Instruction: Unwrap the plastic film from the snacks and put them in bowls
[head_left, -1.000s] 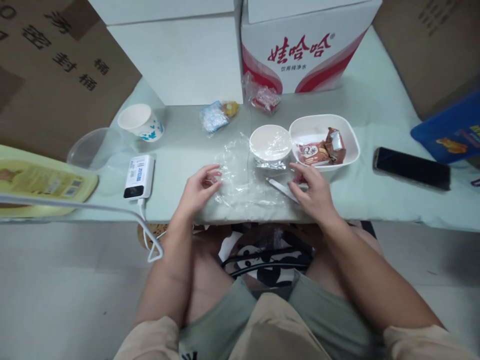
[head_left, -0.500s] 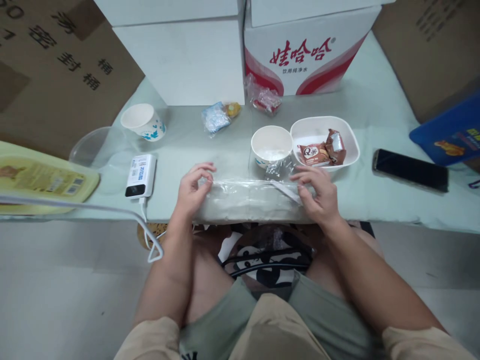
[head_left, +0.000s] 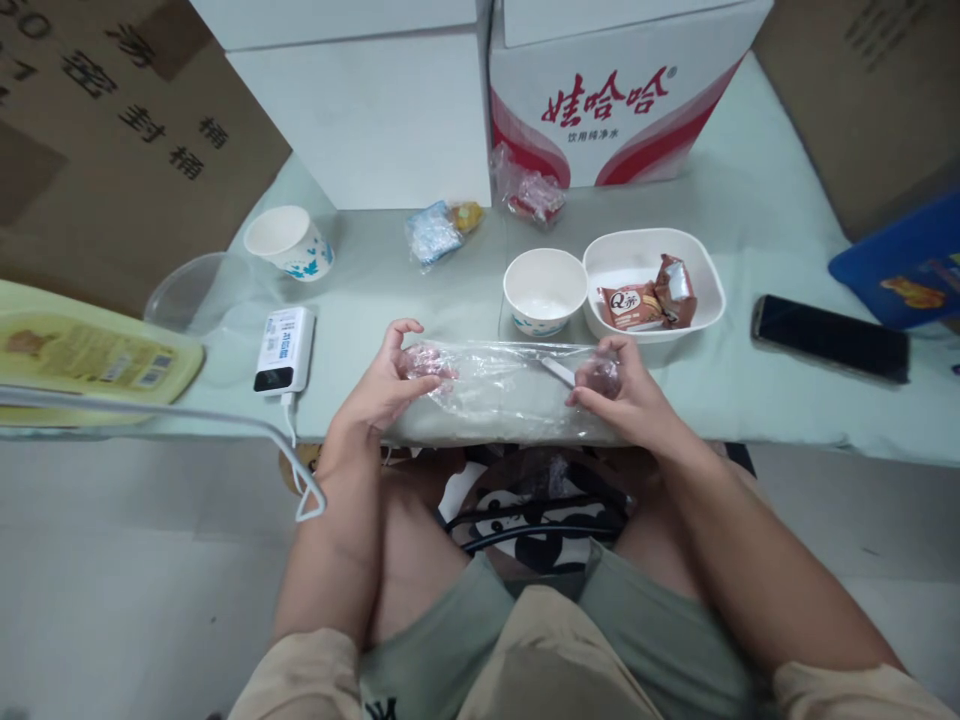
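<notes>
A clear, crinkled plastic bag (head_left: 495, 385) is stretched between my hands along the table's near edge. My left hand (head_left: 379, 388) grips its left end, with the thumb in front and some fingers seen through the film. At the other end, my right hand (head_left: 632, 392) pinches the bag, its fingertips likewise partly covered by film. Close to my right thumb is a narrow white strip (head_left: 556, 374); whether it is part of the bag I cannot tell. Just beyond the bag stand a white paper cup (head_left: 545, 310) and a white bowl (head_left: 712, 285) containing brown snack packets (head_left: 637, 305).
A power bank (head_left: 285, 350) with a cable, another paper cup (head_left: 289, 245), a clear round container (head_left: 202, 300) and a yellow bottle (head_left: 90, 365) lie left. Small wrapped packets (head_left: 435, 235) and cartons (head_left: 360, 120) stand behind. A phone (head_left: 829, 338) lies right.
The bag has been lifted and spread more upright. My fingers now show through its film at both ends, and the film has come away from the paper cup.
</notes>
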